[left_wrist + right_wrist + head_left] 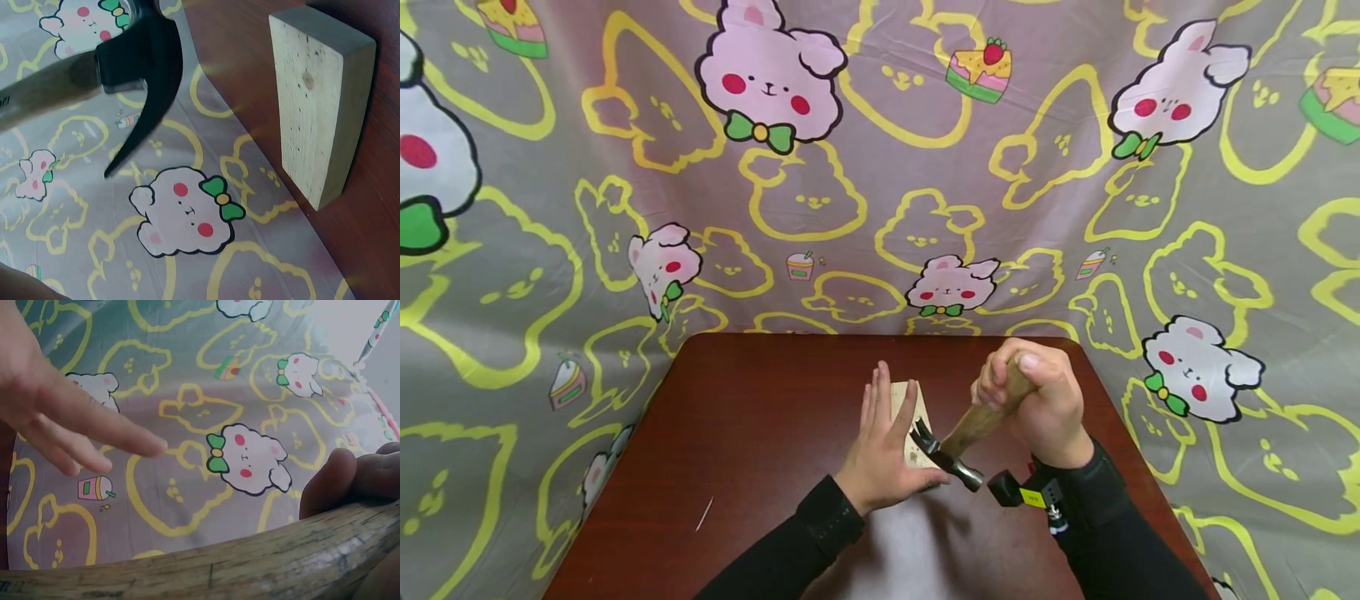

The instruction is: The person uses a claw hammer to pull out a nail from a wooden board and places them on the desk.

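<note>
My right hand grips the wooden handle of a claw hammer, raised above the table with its dark curved claw facing away from me. The handle crosses the bottom of the right wrist view, beside a fingertip. A pale wooden block with small dark marks lies on the table. My left hand is at the block, fingers straight and spread, thumb along its near end. In the head view, its index finger and the hammer head partly cover the block.
The brown table bears a thin pale sliver at its left. A cartoon-print curtain surrounds its back and sides. A black wrist device with a yellow label sticks out from the right wrist.
</note>
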Demonstrator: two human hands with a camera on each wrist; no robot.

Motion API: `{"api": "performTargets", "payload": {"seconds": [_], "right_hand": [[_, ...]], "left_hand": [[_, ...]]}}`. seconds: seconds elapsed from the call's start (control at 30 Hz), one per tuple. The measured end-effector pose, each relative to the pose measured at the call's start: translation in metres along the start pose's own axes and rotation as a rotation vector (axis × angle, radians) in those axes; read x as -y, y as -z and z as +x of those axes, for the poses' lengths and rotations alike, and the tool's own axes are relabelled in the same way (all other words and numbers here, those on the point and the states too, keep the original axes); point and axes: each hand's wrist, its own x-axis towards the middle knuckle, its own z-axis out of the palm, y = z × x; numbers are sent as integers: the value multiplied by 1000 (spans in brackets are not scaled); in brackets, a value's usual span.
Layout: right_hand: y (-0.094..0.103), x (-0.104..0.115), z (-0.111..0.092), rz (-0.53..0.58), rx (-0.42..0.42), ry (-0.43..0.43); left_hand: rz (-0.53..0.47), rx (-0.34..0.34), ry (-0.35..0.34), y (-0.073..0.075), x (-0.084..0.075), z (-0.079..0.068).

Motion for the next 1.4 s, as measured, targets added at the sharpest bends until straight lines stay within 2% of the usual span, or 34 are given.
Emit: {"api": "performTargets", "payload": {"seconds": [0.13,0.43,0.73,1.0,1.2,1.4], "right_hand": [[-1,-3,-1,1,8,1],[-1,-6,-3,6,25,28],[-3,-3,1,52,51,72],[-4,-4,2,72,50,81],[-5,-4,2,93,49,84],[-6,-5,2,96,52,79]], "left_hand": [[-40,24,10,-4,-5,-3],[-202,104,14,-15,-14,-7],[-168,161,33,-22,-16,-12],[-88,125,-74,-30,-13,-12],[-42,100,-84,-31,-12,-12],[-2,11,-118,-34,-10,-11]]}}
